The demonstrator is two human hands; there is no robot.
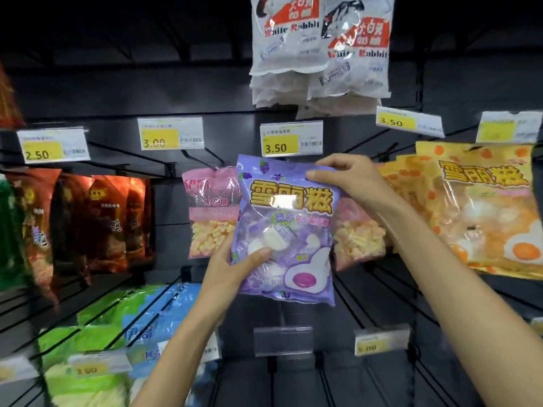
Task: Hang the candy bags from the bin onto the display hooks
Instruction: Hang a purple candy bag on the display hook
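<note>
In the head view, a glossy purple plastic candy bag with yellow lettering [286, 230] is held up at the centre of the frame, in front of a dark slotted display wall [191, 92]. The left hand [235, 268] pinches the bag's lower left edge, thumb on its face. The right hand [349, 179] grips the upper right corner, fingers curled over the top seam. Both hands are closed on this one bag. Its long axis runs nearly vertical, leaning slightly to the left at the top, with the printed face toward the camera and the top seam just beneath a white and yellow price label marked 3.50 [291, 138]. The hook itself is hidden behind the bag, so whether the bag is threaded cannot be told. Pink bags of pastel candy [210, 212] hang just behind it, orange and yellow egg-print bags [482, 207] at the right, and white rabbit-print bags [320, 51] above, so much of the wall looks stocked. Bare black metal hooks [367, 292] at lower right suggest more is left. The bin is out of view.
</note>
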